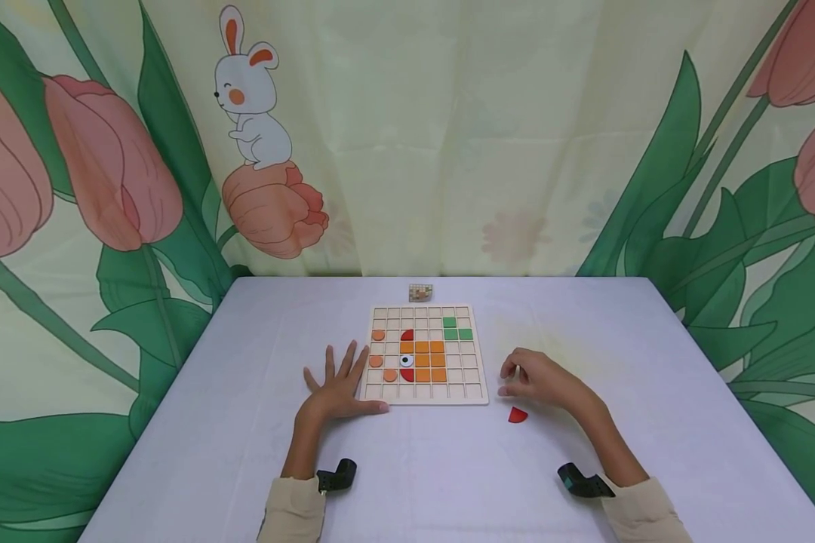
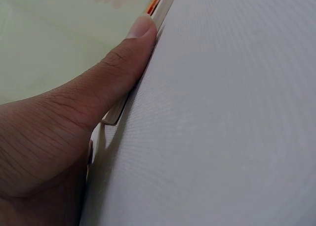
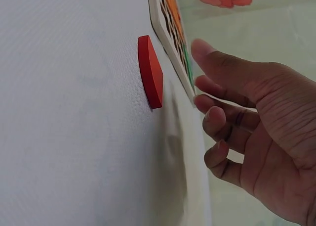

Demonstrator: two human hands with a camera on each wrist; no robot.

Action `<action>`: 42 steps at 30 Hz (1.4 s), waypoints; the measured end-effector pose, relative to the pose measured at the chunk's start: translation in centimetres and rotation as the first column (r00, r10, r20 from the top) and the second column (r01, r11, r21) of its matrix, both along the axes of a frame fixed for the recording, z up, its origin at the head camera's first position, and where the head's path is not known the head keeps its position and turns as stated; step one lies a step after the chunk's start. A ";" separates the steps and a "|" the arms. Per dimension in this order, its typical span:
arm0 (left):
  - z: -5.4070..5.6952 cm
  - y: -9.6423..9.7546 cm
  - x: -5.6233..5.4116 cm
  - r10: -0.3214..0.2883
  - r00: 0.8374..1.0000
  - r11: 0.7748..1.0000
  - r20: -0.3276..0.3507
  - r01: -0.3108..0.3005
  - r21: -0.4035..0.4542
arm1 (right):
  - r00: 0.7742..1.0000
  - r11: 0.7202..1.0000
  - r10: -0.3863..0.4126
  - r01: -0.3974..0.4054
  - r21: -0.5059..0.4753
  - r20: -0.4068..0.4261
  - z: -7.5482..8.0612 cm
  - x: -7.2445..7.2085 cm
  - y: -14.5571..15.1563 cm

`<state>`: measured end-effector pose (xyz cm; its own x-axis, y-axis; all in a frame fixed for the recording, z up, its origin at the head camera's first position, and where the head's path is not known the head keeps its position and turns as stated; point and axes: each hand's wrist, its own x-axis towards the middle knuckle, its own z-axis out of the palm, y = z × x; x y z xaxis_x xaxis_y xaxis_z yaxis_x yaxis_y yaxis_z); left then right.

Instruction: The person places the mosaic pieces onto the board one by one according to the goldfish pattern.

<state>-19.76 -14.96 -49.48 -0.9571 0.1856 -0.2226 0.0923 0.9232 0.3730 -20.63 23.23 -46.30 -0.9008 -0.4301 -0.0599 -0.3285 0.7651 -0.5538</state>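
Note:
A pale grid board (image 1: pixel 462 391) lies on the table between the two hands. My left hand (image 1: pixel 336 394), fingers spread, rests at its left front corner; in the left wrist view the thumb (image 2: pixel 116 63) lies along the board's side. My right hand (image 1: pixel 542 378) hovers right of the board with loosely curled fingers and holds nothing. Just in front of it lies a loose red quarter-round piece (image 1: pixel 518 415), which the right wrist view shows apart from the fingers (image 3: pixel 224 58). Orange squares (image 1: pixel 422 360), red pieces (image 1: pixel 407 334), a round eye piece (image 1: pixel 406 361) and coral discs (image 1: pixel 390 375) sit on the board.
Green squares (image 1: pixel 450 334) fill cells at the board's upper right. Behind the board lies a small patterned card (image 1: pixel 420 292). A white cloth covers the table (image 1: pixel 448 475), and a printed curtain (image 1: pixel 407 151) hangs along its far edge.

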 end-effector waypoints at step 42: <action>0.2 0.0 0.0 -0.007 1.000 1.000 -0.006 0.007 0.003 | 0.998 0.996 0.065 -0.064 0.054 -0.015 -1.0 1.3 0.2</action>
